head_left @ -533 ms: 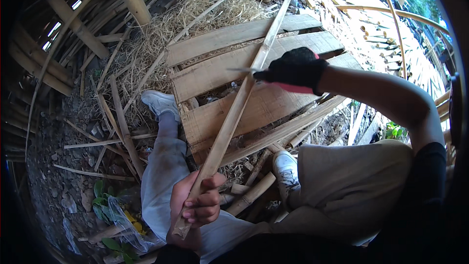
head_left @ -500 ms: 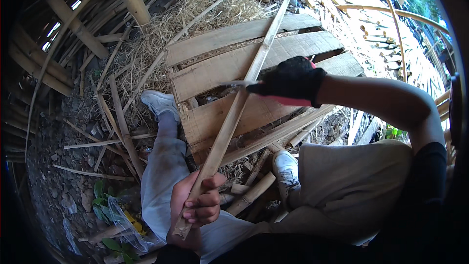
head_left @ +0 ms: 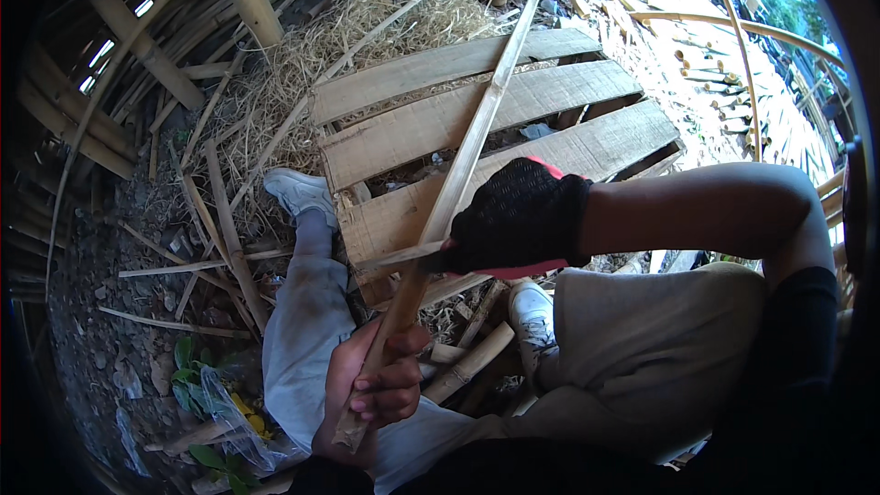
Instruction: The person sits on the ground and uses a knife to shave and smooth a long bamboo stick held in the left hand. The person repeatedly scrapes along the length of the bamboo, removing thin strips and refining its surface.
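A long bamboo strip (head_left: 458,179) runs diagonally from the lower centre of the frame to the upper centre, crossing a pallet of flat bamboo slats (head_left: 513,115). The bare left hand (head_left: 371,394), low in the frame, has its fingers wrapped tight around the strip's lower end. The right hand (head_left: 518,220), in a black glove at centre, is clenched around a blade (head_left: 399,257) whose edge meets the strip.
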`<move>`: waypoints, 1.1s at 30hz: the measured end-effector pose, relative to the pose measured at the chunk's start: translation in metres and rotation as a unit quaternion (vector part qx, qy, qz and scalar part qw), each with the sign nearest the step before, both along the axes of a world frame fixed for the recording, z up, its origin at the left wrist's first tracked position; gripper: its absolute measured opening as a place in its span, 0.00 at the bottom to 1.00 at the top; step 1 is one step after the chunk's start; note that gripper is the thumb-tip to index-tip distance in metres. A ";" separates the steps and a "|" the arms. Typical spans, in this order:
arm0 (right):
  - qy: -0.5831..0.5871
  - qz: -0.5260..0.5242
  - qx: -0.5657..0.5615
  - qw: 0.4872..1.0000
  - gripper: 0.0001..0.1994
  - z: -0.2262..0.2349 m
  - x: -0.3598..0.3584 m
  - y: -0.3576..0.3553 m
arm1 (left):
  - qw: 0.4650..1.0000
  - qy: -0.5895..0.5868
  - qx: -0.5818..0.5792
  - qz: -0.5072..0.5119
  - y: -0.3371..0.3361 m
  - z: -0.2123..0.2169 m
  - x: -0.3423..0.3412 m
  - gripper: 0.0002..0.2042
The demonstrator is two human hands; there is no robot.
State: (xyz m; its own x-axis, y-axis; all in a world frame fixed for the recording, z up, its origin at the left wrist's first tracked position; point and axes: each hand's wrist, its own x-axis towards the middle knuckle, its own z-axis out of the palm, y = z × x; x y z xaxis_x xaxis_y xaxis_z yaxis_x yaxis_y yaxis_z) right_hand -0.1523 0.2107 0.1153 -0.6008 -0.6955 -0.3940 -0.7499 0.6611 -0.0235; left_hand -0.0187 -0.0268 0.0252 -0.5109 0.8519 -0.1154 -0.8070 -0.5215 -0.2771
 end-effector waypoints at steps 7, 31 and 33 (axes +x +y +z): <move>-0.046 -0.088 0.008 0.995 0.32 0.003 -0.046 0.011 | 1.000 0.002 0.009 0.005 -0.002 0.001 0.001 0.18; -0.006 -0.208 0.038 0.977 0.35 0.000 -0.088 0.060 | 1.000 0.009 0.022 -0.007 0.000 -0.006 -0.001 0.17; -0.014 -0.110 0.091 0.990 0.38 0.011 -0.057 0.026 | 1.000 0.018 0.017 -0.009 -0.002 -0.005 -0.001 0.17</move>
State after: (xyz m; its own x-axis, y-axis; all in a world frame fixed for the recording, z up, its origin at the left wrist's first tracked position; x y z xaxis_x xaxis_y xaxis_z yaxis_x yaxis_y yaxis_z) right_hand -0.2096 0.2365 0.1261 -0.7165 -0.4648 -0.5203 -0.5881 0.8035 0.0921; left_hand -0.0198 -0.0287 0.0207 -0.4984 0.8643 -0.0672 -0.8261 -0.4971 -0.2654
